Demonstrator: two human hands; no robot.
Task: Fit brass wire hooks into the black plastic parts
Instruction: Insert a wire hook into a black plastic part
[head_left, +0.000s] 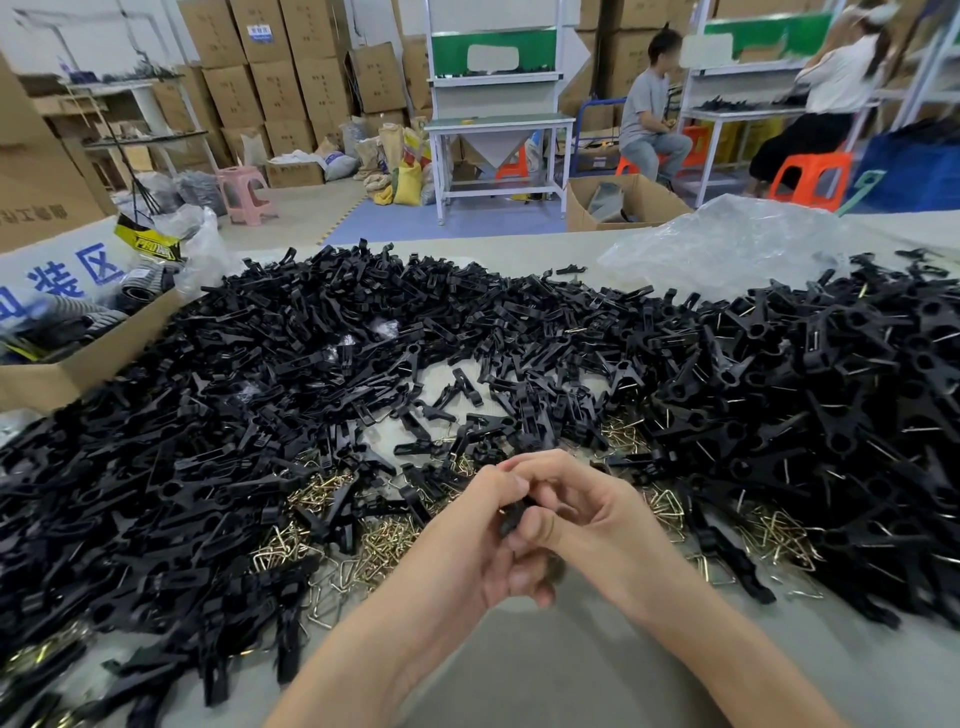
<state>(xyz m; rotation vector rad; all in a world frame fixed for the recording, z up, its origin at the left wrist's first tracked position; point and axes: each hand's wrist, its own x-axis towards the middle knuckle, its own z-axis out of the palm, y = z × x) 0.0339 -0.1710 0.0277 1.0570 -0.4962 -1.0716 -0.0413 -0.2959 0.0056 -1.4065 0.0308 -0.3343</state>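
Standing at the table (519, 675), one sees in the head view the left hand (467, 540) and right hand (587, 514) pressed together, fingers of both curled tight round one black plastic part (511, 519). Loose brass wire hooks (384, 545) lie just beyond the hands. A heap of black parts (260, 364) spreads behind, reaching a crumpled plastic bag (727, 244).
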